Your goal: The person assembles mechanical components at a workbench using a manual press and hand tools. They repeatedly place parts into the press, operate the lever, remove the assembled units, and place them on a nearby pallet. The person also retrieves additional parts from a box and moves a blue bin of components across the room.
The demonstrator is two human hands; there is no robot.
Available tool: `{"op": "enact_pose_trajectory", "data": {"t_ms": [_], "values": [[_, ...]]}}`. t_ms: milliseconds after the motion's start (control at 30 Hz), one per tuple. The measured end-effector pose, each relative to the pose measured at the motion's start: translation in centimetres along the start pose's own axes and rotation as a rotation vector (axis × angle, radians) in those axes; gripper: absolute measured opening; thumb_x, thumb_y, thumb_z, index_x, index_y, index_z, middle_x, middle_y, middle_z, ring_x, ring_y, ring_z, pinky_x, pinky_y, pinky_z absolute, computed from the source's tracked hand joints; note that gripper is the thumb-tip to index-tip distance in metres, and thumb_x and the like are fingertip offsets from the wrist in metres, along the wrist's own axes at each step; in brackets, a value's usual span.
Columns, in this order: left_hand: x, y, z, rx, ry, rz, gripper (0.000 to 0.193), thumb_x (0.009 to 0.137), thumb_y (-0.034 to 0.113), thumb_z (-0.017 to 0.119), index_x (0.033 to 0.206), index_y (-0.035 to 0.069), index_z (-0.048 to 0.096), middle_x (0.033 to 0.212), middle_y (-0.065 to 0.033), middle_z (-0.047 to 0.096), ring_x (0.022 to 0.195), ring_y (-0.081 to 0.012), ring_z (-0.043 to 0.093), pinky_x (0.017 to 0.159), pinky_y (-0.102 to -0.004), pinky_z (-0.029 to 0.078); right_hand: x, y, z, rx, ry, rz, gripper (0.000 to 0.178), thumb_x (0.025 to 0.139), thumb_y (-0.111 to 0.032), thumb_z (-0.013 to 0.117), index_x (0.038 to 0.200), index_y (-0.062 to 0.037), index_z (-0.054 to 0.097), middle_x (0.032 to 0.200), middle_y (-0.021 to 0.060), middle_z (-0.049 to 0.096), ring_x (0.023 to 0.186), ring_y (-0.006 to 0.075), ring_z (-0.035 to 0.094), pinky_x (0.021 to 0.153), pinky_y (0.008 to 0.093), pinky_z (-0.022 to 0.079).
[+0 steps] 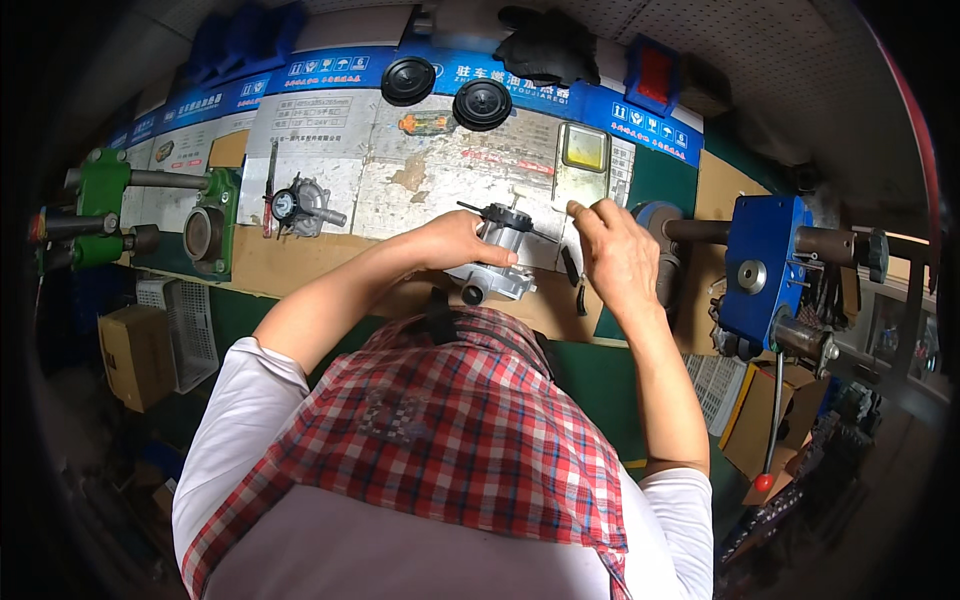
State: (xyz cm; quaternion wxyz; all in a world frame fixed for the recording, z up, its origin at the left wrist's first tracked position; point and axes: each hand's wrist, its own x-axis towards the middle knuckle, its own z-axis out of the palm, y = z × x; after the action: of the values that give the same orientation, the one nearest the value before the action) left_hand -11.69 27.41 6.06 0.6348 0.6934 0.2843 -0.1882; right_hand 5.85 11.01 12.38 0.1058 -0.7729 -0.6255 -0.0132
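My left hand (450,242) is wrapped round a silver metal housing (498,280) standing close to the table's front edge. On top of the housing sits a black disc (505,215) with a pale shaft rising from its middle. To the right, my right hand (622,255) is raised with thumb and forefinger pinched together; a thin pale bit shows at the fingertips, too small to name. Just beyond that hand is a clear-lidded tray (586,150) with something yellow in it. A small black-handled tool (574,272) lies between the housing and my right hand.
A second silver housing (310,205) lies at left beside a red-handled screwdriver (269,190). Two round black covers (482,104) rest farther back, near black gloves (548,48). A green press (212,225) stands left, a blue lever press (765,275) right. Flattened cardboard (400,160) covers the table.
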Motion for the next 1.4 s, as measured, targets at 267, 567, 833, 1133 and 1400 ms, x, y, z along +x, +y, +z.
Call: {"op": "enact_pose_trajectory", "data": {"t_ms": [267, 567, 833, 1133, 1400], "values": [[0.7, -0.2, -0.2, 0.044, 0.041, -0.06, 0.044, 0.073, 0.035, 0.08, 0.097, 0.001, 0.067, 0.088, -0.0097, 0.068, 0.079, -0.0161, 0.062, 0.075, -0.0305, 0.048, 0.9, 0.8, 1.7, 0.532, -0.367, 0.476, 0.021, 0.093, -0.018, 0.054, 0.099, -0.0044, 0.068, 0.075, 0.0102, 0.066, 0.071, 0.0259, 0.065, 0.068, 0.0401, 0.049], [2.8, -4.2, -1.3, -0.095, -0.023, -0.081, 0.046, 0.08, 0.036, 0.072, 0.109, 0.002, 0.063, 0.099, -0.0102, 0.066, 0.092, -0.0165, 0.059, 0.083, -0.032, 0.044, 2.6, 7.9, 13.0, 0.582, -0.033, 0.826, 0.024, 0.092, -0.022, 0.056, 0.1, -0.0011, 0.063, 0.082, 0.0159, 0.067, 0.079, 0.0315, 0.065, 0.072, 0.0404, 0.049], [-0.5, -7.6, -2.9, -0.742, 0.215, -0.202, 0.041, 0.085, 0.034, 0.069, 0.113, 0.005, 0.06, 0.102, -0.0057, 0.065, 0.09, -0.0151, 0.059, 0.079, -0.0332, 0.048, 5.0, 6.9, 22.2, -0.003, -0.038, 1.159, 0.021, 0.082, -0.017, 0.063, 0.098, -0.0039, 0.063, 0.109, 0.0196, 0.052, 0.108, 0.0366, 0.047, 0.091, 0.0497, 0.037], [-2.0, -10.2, -6.1, -0.665, 0.34, -0.165, 0.049, 0.082, 0.03, 0.074, 0.116, -0.002, 0.059, 0.105, -0.0088, 0.066, 0.093, -0.0174, 0.062, 0.08, -0.0333, 0.051, 19.5, -0.2, 22.8, 0.007, 0.048, -0.055, 0.05, 0.081, -0.01, 0.06, 0.129, -0.007, 0.048, 0.137, 0.0153, 0.044, 0.131, 0.0307, 0.037, 0.107, 0.0458, 0.029], [-2.2, -6.5, -6.1, 0.056, 0.578, -0.019, 0.048, 0.067, 0.029, 0.082, 0.105, 0.004, 0.065, 0.099, -0.0124, 0.068, 0.093, -0.0268, 0.064, 0.086, -0.0365, 0.048, 18.0, -2.0, 17.6, 0.699, 0.165, 0.398, 0.041, 0.089, -0.006, 0.049, 0.129, 0.0035, 0.045, 0.115, 0.0273, 0.057, 0.111, 0.0408, 0.054, 0.096, 0.0399, 0.043]]}}
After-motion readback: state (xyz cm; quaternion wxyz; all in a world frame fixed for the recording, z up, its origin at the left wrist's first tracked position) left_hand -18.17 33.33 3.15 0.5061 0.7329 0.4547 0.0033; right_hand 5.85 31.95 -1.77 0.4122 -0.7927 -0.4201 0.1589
